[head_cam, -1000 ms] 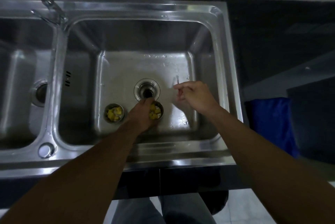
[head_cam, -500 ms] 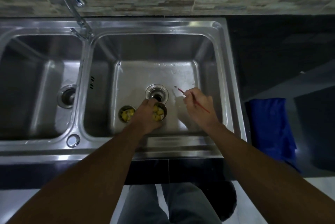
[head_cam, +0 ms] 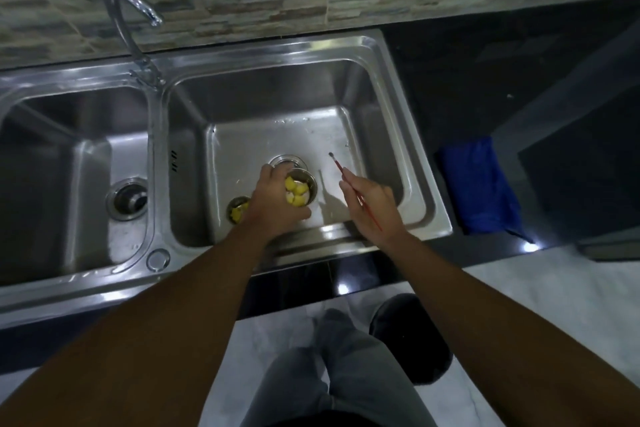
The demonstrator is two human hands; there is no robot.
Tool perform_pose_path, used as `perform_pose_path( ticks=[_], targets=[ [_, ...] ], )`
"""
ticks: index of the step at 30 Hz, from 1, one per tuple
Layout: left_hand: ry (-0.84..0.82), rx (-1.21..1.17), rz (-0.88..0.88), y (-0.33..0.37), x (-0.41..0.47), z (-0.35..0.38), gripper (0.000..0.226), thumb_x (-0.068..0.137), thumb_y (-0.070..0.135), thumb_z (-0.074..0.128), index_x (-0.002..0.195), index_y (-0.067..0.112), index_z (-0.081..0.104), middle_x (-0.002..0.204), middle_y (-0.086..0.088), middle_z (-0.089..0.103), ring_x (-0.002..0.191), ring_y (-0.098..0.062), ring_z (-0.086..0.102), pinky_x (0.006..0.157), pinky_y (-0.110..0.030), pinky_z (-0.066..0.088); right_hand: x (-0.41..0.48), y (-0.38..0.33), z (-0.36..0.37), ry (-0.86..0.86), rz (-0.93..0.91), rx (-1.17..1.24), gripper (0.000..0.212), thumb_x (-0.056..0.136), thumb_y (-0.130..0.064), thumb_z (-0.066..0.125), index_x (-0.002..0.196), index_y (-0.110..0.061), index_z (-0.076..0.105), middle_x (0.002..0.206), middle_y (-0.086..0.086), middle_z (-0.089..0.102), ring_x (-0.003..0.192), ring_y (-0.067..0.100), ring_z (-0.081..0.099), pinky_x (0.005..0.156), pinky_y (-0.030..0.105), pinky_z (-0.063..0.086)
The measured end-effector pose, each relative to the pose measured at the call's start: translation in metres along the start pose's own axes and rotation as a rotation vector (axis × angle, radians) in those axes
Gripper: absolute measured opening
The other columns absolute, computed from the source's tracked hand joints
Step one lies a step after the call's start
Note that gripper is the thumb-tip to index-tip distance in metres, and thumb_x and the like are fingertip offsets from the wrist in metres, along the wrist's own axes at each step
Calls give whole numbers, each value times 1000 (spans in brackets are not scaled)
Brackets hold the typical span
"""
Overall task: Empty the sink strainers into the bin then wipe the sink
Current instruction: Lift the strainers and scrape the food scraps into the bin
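A steel double sink (head_cam: 377, 49) fills the counter. My left hand (head_cam: 273, 200) grips a round metal strainer (head_cam: 306, 186) full of yellow food scraps, held above the right basin's floor by the open drain (head_cam: 282, 160). A second strainer (head_cam: 237, 209) with yellow scraps sits on the basin floor to the left, partly hidden by my wrist. My right hand (head_cam: 372, 205) pinches a thin red brush (head_cam: 341, 168), its tip pointing up and away over the basin.
A curved tap (head_cam: 130, 16) stands between the basins. The left basin has its own drain (head_cam: 128, 200). A blue cloth (head_cam: 479, 184) lies on the dark counter right of the sink. My legs and a dark shoe (head_cam: 412, 336) are below on pale floor tiles.
My left hand has lifted the strainer off the basin floor, toward the drain. My right hand has risen a little with the red brush. The camera has pulled back.
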State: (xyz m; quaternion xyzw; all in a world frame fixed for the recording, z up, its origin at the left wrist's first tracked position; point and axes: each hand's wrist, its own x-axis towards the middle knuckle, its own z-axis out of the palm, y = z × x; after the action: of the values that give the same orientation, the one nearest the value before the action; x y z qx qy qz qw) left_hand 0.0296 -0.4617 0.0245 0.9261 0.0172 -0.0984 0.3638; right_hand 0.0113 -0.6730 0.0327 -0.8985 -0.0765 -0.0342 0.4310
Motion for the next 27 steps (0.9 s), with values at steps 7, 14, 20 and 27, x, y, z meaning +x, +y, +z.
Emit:
perform_pose_path(
  ticks=[7,14,20,27],
  targets=[
    [-79,-43,193,20,-26,-1,81,64,27,88,135,20,52,138,-5,48,123,-19,48,98,-22,35,-44,-23,-17,187,39,-106,26,101,-7,55,123,-4,68,87,6,66,70,5,57,71,-2,39],
    [-145,-151,351,60,-53,18,75,64,35,88,129,29,52,127,5,56,115,-10,54,96,-24,46,-95,-24,-51,395,60,-112,33,100,-2,52,131,0,62,96,7,69,82,6,62,79,3,45],
    [-252,-167,442,99,-75,53,78,57,41,87,125,35,50,121,16,58,107,1,53,85,-4,38,-142,-12,-82,542,81,-171,29,102,-6,50,128,-1,64,115,8,70,102,8,65,94,21,52],
    [-409,-151,580,142,-118,121,90,54,27,92,134,22,50,127,5,57,116,-10,56,94,-19,49,-226,16,-112,712,239,-207,31,101,-2,50,129,2,63,122,11,68,110,12,63,99,21,48]
  ],
)
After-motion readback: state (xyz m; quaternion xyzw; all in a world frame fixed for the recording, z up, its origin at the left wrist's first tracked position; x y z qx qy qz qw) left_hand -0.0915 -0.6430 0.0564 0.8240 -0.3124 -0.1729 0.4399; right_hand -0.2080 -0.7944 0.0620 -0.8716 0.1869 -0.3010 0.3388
